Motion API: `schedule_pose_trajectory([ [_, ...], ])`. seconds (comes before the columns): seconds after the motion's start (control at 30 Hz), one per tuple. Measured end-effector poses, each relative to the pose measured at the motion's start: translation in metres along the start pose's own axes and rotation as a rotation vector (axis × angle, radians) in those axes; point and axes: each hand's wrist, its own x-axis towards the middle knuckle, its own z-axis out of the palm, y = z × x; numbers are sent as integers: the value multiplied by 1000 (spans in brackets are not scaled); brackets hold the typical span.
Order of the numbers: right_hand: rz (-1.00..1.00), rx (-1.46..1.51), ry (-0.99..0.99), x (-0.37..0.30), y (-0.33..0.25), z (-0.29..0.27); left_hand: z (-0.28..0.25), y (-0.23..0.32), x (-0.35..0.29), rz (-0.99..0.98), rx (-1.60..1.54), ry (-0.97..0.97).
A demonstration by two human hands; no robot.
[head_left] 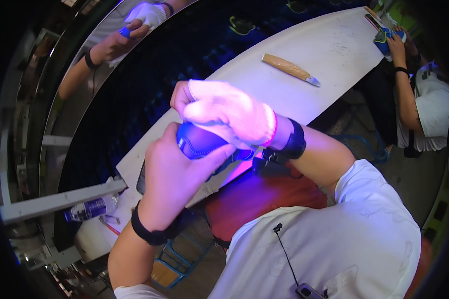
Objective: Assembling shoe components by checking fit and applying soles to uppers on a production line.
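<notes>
A glossy blue shoe (197, 139) with a stitched seam is held up before me over the white table. My bare left hand (167, 159) is closed round its near left side, thumb along the front. My right hand (229, 112), in a white glove with a bare fingertip showing, lies curled against the top of the shoe. Its fingers are bent, and what is between them is hidden. Purple light falls on both hands. Beyond them on the table lies a short knife (292, 69) with a tan wrapped handle, its blade pointing right.
The white table (329, 45) curves away to the far right, where a co-worker's hands (396, 47) hold a blue shoe. A plastic bottle (92, 208) lies at the left, beside a grey metal bar (65, 199). Hands, seemingly reflected, show in a shiny panel (102, 35) at upper left.
</notes>
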Motion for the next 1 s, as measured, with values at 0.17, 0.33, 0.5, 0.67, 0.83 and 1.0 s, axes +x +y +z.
schedule_pose_trajectory([
  [0.17, 129, -135, 71, -41, -30, -6, 10, 36, -18, 231, 467, -129],
  [0.33, -265, -280, -64, -87, -37, -5, 25, 33, -42, 631, 637, -131],
  [0.5, -179, -576, -147, -113, -72, 26, -4, 9, -51, 815, 596, -264],
  [0.67, -8, -904, -56, -135, -22, 14, -3, -19, -109, 233, -240, -114],
  [0.83, 47, -910, -231, -112, 12, 20, 40, -55, -137, 194, -178, 260],
  [1.0, -257, -1030, -327, -89, -12, -9, 37, -52, -133, 314, -327, 308],
])
